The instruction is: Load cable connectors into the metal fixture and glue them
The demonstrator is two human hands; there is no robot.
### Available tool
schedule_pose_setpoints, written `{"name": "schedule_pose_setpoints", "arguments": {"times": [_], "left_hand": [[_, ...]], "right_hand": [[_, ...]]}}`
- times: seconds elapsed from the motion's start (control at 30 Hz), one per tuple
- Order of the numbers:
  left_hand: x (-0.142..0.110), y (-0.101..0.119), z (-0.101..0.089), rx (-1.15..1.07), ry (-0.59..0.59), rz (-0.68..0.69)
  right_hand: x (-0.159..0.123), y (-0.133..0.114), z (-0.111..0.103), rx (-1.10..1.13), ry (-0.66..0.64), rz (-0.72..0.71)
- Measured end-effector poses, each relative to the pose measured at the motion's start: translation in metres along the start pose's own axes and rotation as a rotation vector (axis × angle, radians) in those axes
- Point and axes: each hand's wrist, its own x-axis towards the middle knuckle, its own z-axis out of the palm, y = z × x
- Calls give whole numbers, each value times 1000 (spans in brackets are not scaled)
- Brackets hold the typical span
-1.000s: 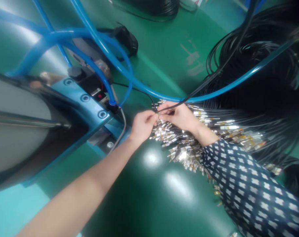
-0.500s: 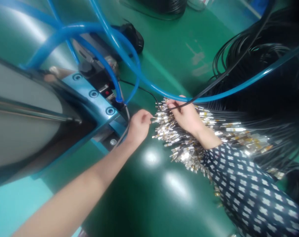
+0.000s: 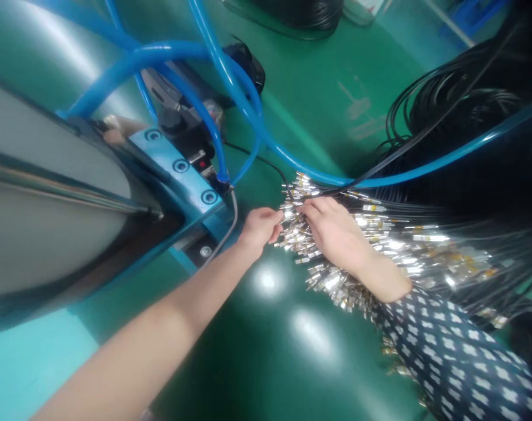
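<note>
A large bunch of black cables with shiny metal connectors (image 3: 336, 283) lies fanned out on the green table, some ends banded in yellow. My left hand (image 3: 260, 231) is at the bunch's left edge, its thumb and finger pinched at the tip of one connector. Over the top of the bunch lies my right hand (image 3: 333, 231), knuckles up and fingers closed. Its fingertips meet a connector among the others, close to my left fingers. Which exact connector each hand holds is partly hidden by the fingers and blur.
A machine with a bolted blue metal block (image 3: 181, 166) stands at the left. A blue air hose (image 3: 318, 173) arches above the cable ends. Coiled black cable (image 3: 472, 117) fills the right side, and another coil (image 3: 309, 17) sits at the back of the green table (image 3: 230, 362).
My right hand has shifted down and turned flatter over the connectors. My left hand has moved slightly right and down, closer to it. The whole view has shifted a little.
</note>
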Motion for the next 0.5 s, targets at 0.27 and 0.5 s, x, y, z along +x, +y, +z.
{"name": "schedule_pose_setpoints", "arguments": {"times": [0.27, 0.5], "left_hand": [[-4, -6, 4, 29, 46, 109], [-1, -3, 5, 143, 34, 158]], "right_hand": [[-7, -5, 1, -46, 20, -11], [-5, -4, 1, -24, 22, -13]]}}
